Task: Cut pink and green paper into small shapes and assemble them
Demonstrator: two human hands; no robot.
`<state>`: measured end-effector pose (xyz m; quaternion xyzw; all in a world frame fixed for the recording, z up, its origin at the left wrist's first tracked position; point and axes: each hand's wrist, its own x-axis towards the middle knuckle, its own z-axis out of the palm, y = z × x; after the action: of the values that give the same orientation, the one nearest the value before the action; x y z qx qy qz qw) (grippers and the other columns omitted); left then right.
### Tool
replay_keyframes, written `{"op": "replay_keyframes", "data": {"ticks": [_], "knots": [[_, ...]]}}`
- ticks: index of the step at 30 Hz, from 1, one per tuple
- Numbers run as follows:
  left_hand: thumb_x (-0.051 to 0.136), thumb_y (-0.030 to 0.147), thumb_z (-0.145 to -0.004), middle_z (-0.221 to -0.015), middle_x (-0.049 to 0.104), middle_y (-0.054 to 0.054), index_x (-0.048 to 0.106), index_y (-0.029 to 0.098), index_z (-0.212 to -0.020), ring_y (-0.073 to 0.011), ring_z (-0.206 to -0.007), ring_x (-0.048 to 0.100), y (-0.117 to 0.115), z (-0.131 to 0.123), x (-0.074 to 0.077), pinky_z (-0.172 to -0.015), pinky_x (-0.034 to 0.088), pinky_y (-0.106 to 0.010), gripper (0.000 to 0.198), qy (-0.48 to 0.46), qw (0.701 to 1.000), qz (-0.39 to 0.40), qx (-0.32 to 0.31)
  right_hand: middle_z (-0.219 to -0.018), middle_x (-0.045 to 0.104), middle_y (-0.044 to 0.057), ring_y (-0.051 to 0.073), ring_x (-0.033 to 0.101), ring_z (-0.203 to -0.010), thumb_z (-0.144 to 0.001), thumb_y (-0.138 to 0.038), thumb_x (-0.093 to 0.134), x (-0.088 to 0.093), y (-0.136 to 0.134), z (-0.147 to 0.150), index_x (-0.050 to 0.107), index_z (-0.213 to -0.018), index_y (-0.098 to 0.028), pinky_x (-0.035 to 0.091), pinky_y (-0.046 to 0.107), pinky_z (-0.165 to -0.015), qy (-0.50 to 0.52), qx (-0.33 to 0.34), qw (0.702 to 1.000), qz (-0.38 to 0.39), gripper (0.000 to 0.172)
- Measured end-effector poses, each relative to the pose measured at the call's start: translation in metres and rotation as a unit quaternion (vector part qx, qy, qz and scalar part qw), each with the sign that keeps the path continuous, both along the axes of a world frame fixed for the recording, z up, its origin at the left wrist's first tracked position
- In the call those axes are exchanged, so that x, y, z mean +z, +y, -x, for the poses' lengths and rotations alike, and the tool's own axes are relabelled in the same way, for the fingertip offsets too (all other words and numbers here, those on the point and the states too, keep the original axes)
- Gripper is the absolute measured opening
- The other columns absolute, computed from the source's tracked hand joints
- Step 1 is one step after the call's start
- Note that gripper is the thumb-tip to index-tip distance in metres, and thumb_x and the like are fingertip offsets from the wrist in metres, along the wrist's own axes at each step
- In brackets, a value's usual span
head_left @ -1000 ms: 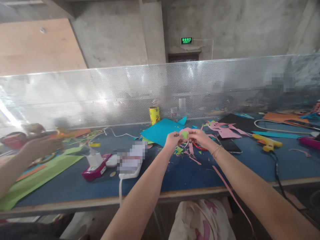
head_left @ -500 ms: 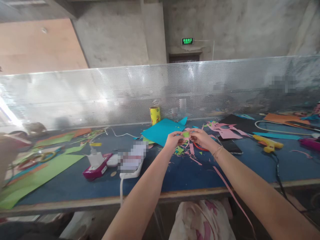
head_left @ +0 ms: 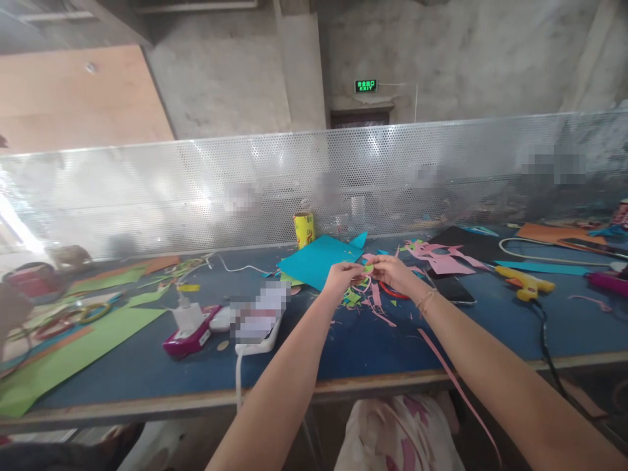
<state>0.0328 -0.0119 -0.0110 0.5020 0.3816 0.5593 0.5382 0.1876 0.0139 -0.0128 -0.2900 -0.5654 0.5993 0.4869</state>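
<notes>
Between my fingertips is a small piece of light green paper (head_left: 367,268), pinched from both sides above the blue table. My left hand (head_left: 343,276) closes on its left edge, and my right hand (head_left: 390,269) grips its right edge. Below them lie pink and green paper scraps (head_left: 353,297). A red ring-shaped thing (head_left: 392,292), partly covered, sits under my right hand. Just behind my left hand is a sheet of teal paper (head_left: 316,258). The exact shape of the green piece is partly hidden by my fingers.
A yellow hot glue gun (head_left: 527,281) with a black cord lies right, near a dark phone (head_left: 454,288) and pink paper (head_left: 449,261). Left are a white phone-like device (head_left: 262,320), a purple power strip (head_left: 189,337) and green paper (head_left: 98,353). A yellow can (head_left: 304,229) stands behind.
The green paper shows a smaller, narrower face between my fingers than before, and my hands have shifted slightly. At the far left, a person's blurred arm has moved and a reddish container shows more.
</notes>
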Motion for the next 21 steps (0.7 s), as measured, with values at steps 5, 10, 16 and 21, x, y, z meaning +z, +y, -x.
{"op": "replay_keyframes", "data": {"ticks": [5, 10, 16, 21], "knots": [[0.075, 0.014, -0.051, -0.055, 0.060, -0.001, 0.061, 0.011, -0.065, -0.0108, -0.054, 0.058, 0.0025, -0.0007, -0.0039, -0.064, 0.050, -0.027, 0.020, -0.006, 0.999, -0.030, 0.013, -0.064, 0.060, 0.000, 0.011, 0.058, -0.062, -0.066, -0.025, 0.063, 0.0011, -0.0016, 0.0017, 0.061, -0.072, -0.016, 0.045, 0.026, -0.066, -0.016, 0.008, 0.999, -0.027, 0.011], [0.076, 0.008, -0.048, -0.057, 0.059, 0.003, 0.055, 0.014, -0.079, -0.0108, -0.054, 0.059, 0.0049, 0.0013, -0.0055, -0.061, 0.051, -0.027, 0.038, -0.007, 0.998, -0.026, 0.051, -0.064, 0.056, -0.003, 0.008, 0.053, -0.055, -0.060, -0.019, 0.067, 0.0005, -0.0019, 0.0029, 0.059, -0.081, -0.018, 0.043, 0.023, -0.054, -0.081, -0.067, 0.992, -0.063, 0.022], [0.073, 0.013, -0.056, -0.061, 0.062, -0.002, 0.058, 0.012, -0.070, -0.0106, -0.057, 0.060, 0.0082, 0.0024, -0.0062, -0.067, 0.050, -0.027, 0.021, -0.035, 0.997, -0.034, 0.065, -0.069, 0.058, 0.000, 0.010, 0.054, -0.059, -0.066, -0.024, 0.063, 0.0015, -0.0007, 0.0007, 0.060, -0.089, -0.017, 0.043, 0.024, -0.053, -0.113, -0.105, 0.982, -0.109, 0.025], [0.071, 0.017, -0.058, -0.060, 0.063, -0.002, 0.061, 0.013, -0.068, -0.0105, -0.057, 0.060, 0.0093, 0.0027, -0.0062, -0.067, 0.051, -0.026, 0.014, -0.034, 0.996, -0.052, 0.070, -0.072, 0.060, 0.002, 0.011, 0.056, -0.062, -0.065, -0.027, 0.064, 0.0019, -0.0016, 0.0023, 0.061, -0.087, -0.018, 0.046, 0.027, -0.060, -0.112, -0.109, 0.982, -0.109, 0.024]]}}
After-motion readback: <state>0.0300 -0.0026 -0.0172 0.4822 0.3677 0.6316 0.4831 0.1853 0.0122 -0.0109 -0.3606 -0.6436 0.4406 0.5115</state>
